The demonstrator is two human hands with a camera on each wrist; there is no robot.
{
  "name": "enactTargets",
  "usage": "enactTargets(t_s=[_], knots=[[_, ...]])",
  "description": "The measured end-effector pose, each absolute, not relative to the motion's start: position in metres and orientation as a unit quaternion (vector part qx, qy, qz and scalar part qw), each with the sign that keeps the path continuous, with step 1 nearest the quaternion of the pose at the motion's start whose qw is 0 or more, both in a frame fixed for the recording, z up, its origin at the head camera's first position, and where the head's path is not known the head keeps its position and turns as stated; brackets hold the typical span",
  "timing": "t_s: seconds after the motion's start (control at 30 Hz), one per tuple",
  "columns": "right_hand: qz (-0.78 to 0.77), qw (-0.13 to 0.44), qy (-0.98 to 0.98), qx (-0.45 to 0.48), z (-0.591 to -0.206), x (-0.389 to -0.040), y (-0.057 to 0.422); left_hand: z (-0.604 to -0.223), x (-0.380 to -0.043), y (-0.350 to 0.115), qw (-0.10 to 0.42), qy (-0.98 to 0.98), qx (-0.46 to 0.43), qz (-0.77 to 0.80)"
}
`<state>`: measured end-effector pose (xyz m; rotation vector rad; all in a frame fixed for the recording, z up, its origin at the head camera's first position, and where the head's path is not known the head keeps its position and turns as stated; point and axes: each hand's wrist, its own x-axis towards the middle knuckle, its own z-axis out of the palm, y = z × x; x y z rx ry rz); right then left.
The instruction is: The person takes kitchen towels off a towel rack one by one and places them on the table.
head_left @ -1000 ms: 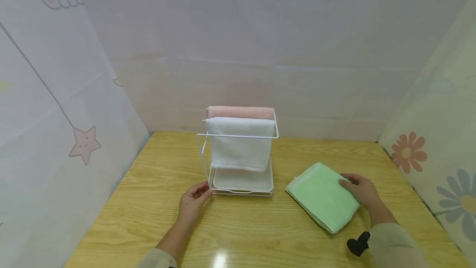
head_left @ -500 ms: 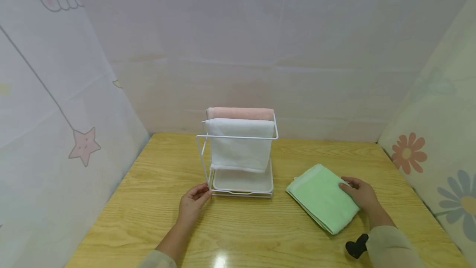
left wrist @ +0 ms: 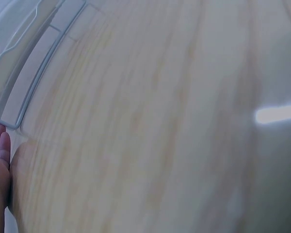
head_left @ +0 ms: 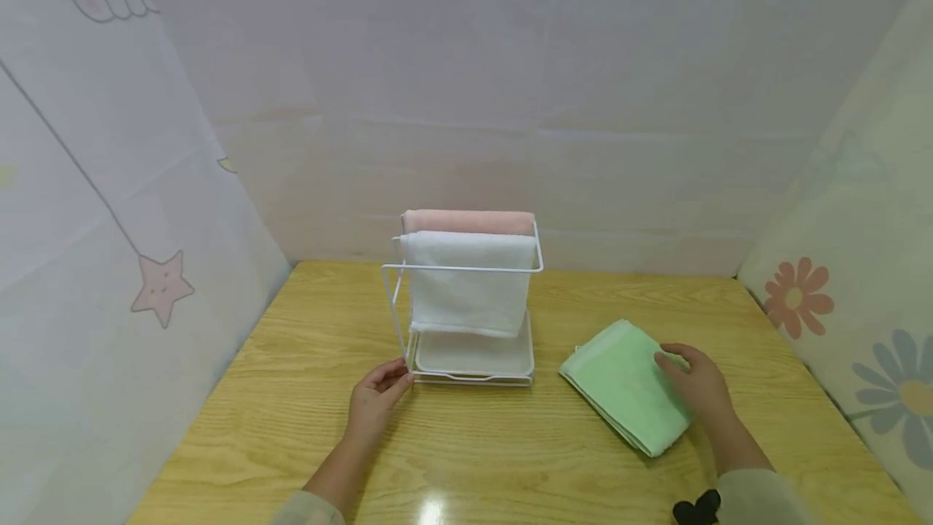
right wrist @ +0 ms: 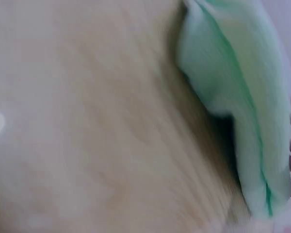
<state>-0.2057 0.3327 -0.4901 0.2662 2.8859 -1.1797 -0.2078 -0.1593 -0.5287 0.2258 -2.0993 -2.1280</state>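
Observation:
A white wire towel rack (head_left: 464, 269) stands in the middle of the table in the head view. My left hand (head_left: 375, 399) grips its front left corner at the base, thumb in front; the left wrist view shows the fingertips at the wire corner. A white towel (head_left: 470, 290) and, behind it, a pink towel (head_left: 466, 222) hang over the rack's bars. To the right a folded green towel (head_left: 627, 387) lies at an angle. My right hand (head_left: 696, 387) holds its right edge, thumb on top and fingers behind the edge. The hand covers the towel's right corner.
A shallow white tray (head_left: 474, 355) sits in the rack's base. The wooden table (head_left: 291, 428) meets a pale cloth backdrop (head_left: 466, 87) at the back and on both sides. A black heart-shaped piece (head_left: 697, 509) shows by the right sleeve (head_left: 761, 497).
My right hand has shifted slightly left over the green towel, and the towel's right edge has drawn in with it. The left hand and the rack keep their places.

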Motion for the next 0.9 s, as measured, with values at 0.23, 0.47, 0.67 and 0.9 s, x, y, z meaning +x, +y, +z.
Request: enactTargets(t_s=[0.23, 0.47, 0.67, 0.9], knots=[[-0.292, -0.034, 0.954, 0.059, -0.494, -0.186, 0.284, -0.528, -0.207, -0.159, 0.069, -0.701, 0.074, -0.706], [-0.225, 0.01, 0.969, 0.101, -0.503, -0.177, 0.256, -0.53, -0.209, -0.159, 0.079, -0.697, 0.075, -0.709], [-0.24, 0.068, 0.964, 0.089, -0.511, -0.176, 0.254, -0.53, -0.209, -0.159, 0.078, -0.696, 0.073, -0.71], [-0.177, 0.023, 0.983, 0.038, -0.524, -0.183, 0.27, -0.53, -0.209, -0.161, 0.078, -0.696, 0.065, -0.711]])
